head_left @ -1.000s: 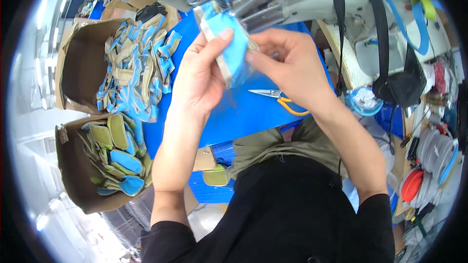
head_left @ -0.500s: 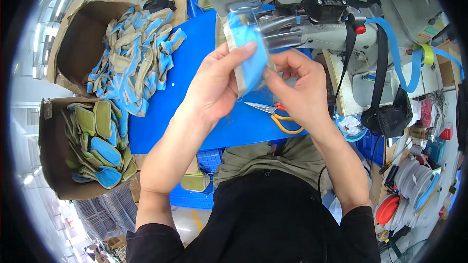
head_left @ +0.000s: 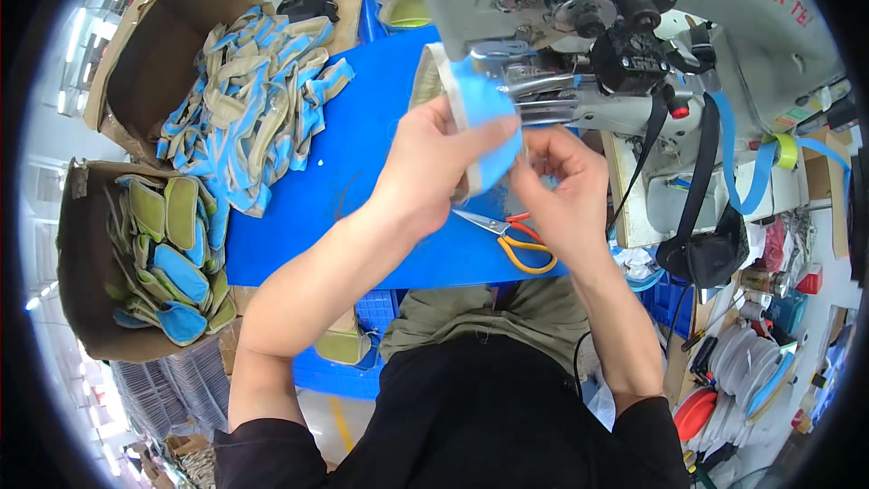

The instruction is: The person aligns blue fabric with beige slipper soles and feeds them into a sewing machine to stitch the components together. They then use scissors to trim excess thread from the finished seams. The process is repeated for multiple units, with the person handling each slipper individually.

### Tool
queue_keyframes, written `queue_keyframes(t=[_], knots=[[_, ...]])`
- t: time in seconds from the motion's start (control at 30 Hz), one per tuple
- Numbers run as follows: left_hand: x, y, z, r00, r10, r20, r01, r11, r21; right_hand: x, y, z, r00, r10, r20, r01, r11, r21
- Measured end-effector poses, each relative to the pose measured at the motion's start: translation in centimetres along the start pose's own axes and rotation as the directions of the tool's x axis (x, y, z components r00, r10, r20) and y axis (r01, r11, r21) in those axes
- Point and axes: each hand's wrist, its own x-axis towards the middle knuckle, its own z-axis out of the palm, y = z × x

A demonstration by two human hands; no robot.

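My left hand [head_left: 433,166] grips a blue and beige padded fabric piece [head_left: 471,104], holding it up close to the presser foot of a grey sewing machine [head_left: 579,45]. My right hand [head_left: 563,183] pinches the lower right edge of the same piece, fingers bent around it. Both hands hover over a blue table top [head_left: 362,172]. Orange-handled scissors [head_left: 511,240] lie on the table just below my right hand.
A pile of blue and beige fabric pieces [head_left: 258,95] spills from a cardboard box [head_left: 149,54] at the upper left. A second box [head_left: 136,254] at the left holds several green and blue pads. Blue strap [head_left: 738,163] hangs at the right beside stacked plates [head_left: 747,371].
Both hands have carried the fabric piece up and forward, closer to the sewing machine. The view has tipped so the boxes and table sit lower and nearer.
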Motion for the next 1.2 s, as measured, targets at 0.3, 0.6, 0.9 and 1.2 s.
queue_keyframes(t=[0.3,0.6,0.9,1.2], knots=[[-0.8,0.4,-0.2,0.994,0.107,0.034,-0.11,0.988,0.108,1.1,-0.5,0.0,0.997,-0.073,-0.018,0.07,0.991,-0.115],[-0.3,2.3,-2.4,0.973,-0.04,0.226,0.084,0.978,-0.19,0.7,0.6,0.3,0.954,-0.289,-0.081,0.272,0.947,-0.169],[-0.7,2.2,-1.7,0.977,-0.154,0.15,0.187,0.954,-0.235,0.9,1.9,1.2,0.938,-0.32,-0.13,0.298,0.941,-0.162],[-1.1,0.0,-1.7,0.988,0.11,0.109,-0.131,0.967,0.218,0.5,1.7,0.6,0.951,-0.3,-0.077,0.282,0.942,-0.181]])
